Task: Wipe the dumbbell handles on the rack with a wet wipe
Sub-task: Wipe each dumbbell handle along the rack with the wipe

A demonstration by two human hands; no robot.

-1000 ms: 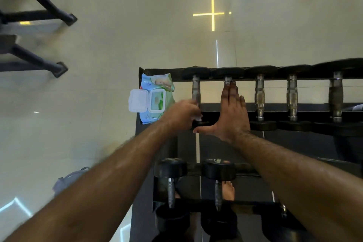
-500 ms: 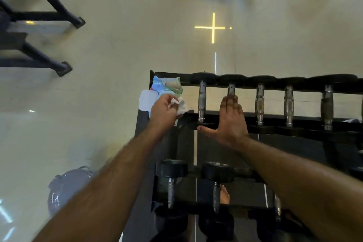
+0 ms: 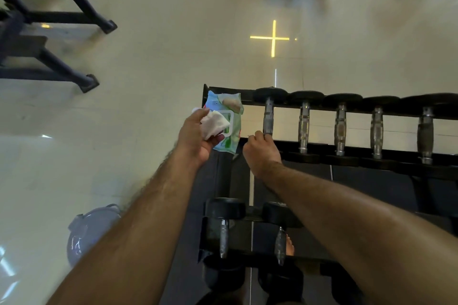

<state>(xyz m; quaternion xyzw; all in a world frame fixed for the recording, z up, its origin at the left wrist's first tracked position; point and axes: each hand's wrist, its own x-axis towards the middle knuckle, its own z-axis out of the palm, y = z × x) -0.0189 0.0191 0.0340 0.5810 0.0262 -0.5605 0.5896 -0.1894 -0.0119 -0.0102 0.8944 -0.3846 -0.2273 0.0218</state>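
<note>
Rack [image 3: 247, 100], top tier: row of dumbbells, chrome handles upright in view, black heads; lower tier holds two more. No handle visibly wiped yet, judging by wipe not on any; all left to do. Wipe pack [image 3: 229, 129] at rack's left end, lid open. Right hand [image 3: 260, 153]: fingers curled round near end of leftmost handle [image 3: 268, 116]. Left hand [image 3: 198, 138]: fingers pinch white crumpled wet wipe [image 3: 213, 124], just over pack, apart from handles.
</note>
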